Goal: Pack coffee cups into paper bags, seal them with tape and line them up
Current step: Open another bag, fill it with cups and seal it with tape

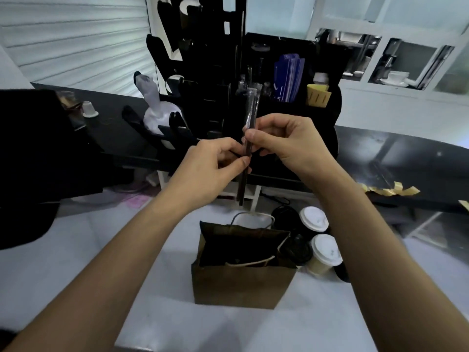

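Both my hands are raised above the counter and pinch a long dark straw in a clear wrapper (251, 110), held nearly upright. My left hand (215, 168) pinches its lower half, my right hand (284, 141) pinches it just above. Below them a brown paper bag (241, 285) with string handles stands open on the white counter (83, 252); its inside is dark. Right of the bag stand coffee cups: two with white lids (314, 219) (326, 249) and two with black lids (285, 217) (295, 250).
A black organiser rack (279, 102) with straws, blue sleeves and yellow napkins stands behind on a dark shelf. Pieces of yellow tape (390, 190) hang on the shelf edge at right. A dark machine (30, 161) fills the left.
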A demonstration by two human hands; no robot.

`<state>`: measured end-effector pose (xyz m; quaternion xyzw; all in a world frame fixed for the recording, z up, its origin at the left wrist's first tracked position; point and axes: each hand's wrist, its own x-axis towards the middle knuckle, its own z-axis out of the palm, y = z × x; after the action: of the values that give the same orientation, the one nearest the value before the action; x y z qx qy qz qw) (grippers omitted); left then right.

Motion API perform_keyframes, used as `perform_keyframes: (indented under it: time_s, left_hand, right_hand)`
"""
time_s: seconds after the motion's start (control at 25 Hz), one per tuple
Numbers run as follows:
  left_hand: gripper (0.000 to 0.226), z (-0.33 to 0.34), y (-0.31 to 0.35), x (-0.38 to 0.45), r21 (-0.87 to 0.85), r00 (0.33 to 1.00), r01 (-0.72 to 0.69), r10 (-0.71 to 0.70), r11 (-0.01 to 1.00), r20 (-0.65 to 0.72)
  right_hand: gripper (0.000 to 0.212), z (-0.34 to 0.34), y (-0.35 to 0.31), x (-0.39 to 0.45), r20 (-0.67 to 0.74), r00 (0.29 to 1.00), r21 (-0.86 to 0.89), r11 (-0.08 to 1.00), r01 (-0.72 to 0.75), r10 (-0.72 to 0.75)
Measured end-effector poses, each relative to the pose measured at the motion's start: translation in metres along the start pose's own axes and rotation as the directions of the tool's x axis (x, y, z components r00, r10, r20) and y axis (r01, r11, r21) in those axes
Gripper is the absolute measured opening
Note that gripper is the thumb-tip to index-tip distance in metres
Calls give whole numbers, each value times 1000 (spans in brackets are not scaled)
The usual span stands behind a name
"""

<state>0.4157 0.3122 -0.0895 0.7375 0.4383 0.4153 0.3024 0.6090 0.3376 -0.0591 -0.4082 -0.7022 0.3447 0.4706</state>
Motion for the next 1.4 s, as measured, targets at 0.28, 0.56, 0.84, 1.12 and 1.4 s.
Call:
perform_keyframes:
  time_s: [0.28,0.56,0.84,1.12,1.4]
  left_hand:
    - [12,9,-33,-42,306,999,-20,31,952,-32]
    - [15,15,-76,-81,526,994,15,-68,850,82]
    - [56,27,-100,-94,595,949,33,-211,803,233]
    - [102,27,-112,-98,567,874,50,-310,822,373]
    - [112,28,-116,-103,444,849,138,-336,886,407]
  right_hand:
    - [17,-4,21,-42,-64,998,48,999,-14,17]
    - [9,-9,33,-81,-117,993,73,996,41,-33]
    - [10,-3,45,-112,-92,994,78,995,69,-62]
    - [12,16,63,-134,-2,999,-96,994,-44,44]
    - [13,35,72,-135,95,974,-150,970,-189,204]
